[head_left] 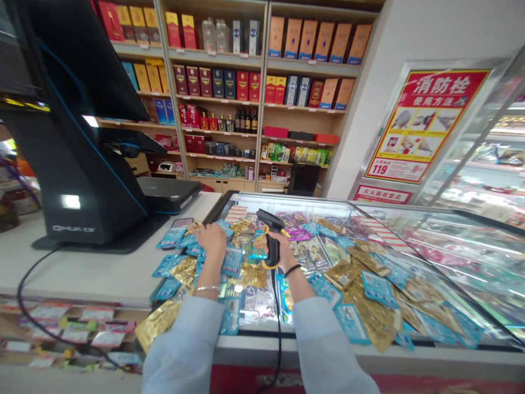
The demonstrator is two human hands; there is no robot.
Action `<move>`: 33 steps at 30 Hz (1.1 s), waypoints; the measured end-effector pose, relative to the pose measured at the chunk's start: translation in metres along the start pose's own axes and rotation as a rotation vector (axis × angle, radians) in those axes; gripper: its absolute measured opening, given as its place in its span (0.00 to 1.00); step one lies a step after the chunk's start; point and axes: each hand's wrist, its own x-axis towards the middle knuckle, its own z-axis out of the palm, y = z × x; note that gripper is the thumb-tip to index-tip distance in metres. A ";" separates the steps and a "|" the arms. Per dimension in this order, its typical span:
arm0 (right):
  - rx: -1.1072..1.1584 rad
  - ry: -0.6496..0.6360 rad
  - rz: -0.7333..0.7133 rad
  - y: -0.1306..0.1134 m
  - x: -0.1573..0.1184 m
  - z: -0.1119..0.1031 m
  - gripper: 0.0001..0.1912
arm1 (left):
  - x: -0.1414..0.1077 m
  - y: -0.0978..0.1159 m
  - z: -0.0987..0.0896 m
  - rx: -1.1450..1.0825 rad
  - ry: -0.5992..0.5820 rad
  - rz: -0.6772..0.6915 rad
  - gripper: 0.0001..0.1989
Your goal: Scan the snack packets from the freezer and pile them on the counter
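Note:
My right hand [283,250] is closed round the handle of a black barcode scanner [272,249], its head tilted up to the left. The scanner's cable [279,323] hangs down over the counter's front edge. Among a pile of blue and gold foil packets, my left hand [212,239] has its fingers curled down on a gold packet [196,227]; the fingertips are partly hidden. Blue packets [232,261] lie under and beside this hand. On the right, a second spread holds more gold packets [375,309] and blue packets [378,289].
A black cash register terminal [94,191] stands on the white counter [123,273] at left. The packets rest on a glass display case [254,328]. Purple packets [301,234] lie further back. Behind are shelves [221,101] of boxed bottles.

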 end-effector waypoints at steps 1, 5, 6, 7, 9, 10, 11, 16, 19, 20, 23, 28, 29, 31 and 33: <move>-0.005 -0.003 -0.003 -0.001 -0.001 0.001 0.12 | 0.000 0.000 0.000 -0.005 -0.005 -0.004 0.17; 0.005 -0.008 0.001 -0.005 -0.004 0.000 0.11 | 0.002 -0.003 0.004 -0.012 -0.017 -0.001 0.17; 0.006 -0.011 -0.001 -0.006 -0.004 -0.001 0.11 | 0.003 -0.004 0.005 -0.007 -0.013 0.004 0.17; 0.005 -0.014 -0.004 -0.006 -0.004 -0.002 0.11 | 0.004 -0.005 0.007 0.000 -0.007 0.008 0.17; 0.001 -0.026 -0.006 -0.005 -0.004 -0.005 0.11 | 0.004 -0.006 0.011 0.010 0.007 0.011 0.17; 0.000 -0.033 -0.007 -0.004 -0.003 -0.006 0.12 | 0.004 -0.006 0.012 0.012 0.011 0.011 0.16; 0.000 -0.038 -0.007 -0.003 -0.002 -0.007 0.12 | 0.004 -0.006 0.012 0.015 0.013 0.008 0.16; 0.042 -0.029 -0.043 -0.013 -0.006 -0.001 0.13 | 0.009 -0.009 -0.006 -0.044 -0.011 0.005 0.18; 0.101 -0.072 -0.111 -0.044 -0.023 0.007 0.14 | 0.017 -0.006 -0.032 -0.164 0.093 0.023 0.21; 0.098 -0.102 -0.140 -0.058 -0.030 0.008 0.14 | 0.018 -0.001 -0.042 -0.199 0.132 0.035 0.22; -0.007 -0.162 -0.225 -0.106 -0.050 0.003 0.16 | 0.018 0.028 -0.070 -0.283 0.172 0.114 0.21; -0.151 -0.034 -0.405 -0.171 -0.064 -0.040 0.15 | -0.003 0.116 -0.084 -0.355 0.087 0.317 0.18; -0.168 0.005 -0.430 -0.179 -0.063 -0.053 0.15 | -0.010 0.134 -0.081 -0.360 0.059 0.348 0.18; -0.193 0.081 -0.463 -0.189 -0.061 -0.080 0.14 | -0.024 0.167 -0.069 -0.357 -0.028 0.400 0.18; -0.217 0.159 -0.466 -0.192 -0.056 -0.108 0.13 | -0.038 0.195 -0.052 -0.341 -0.134 0.445 0.17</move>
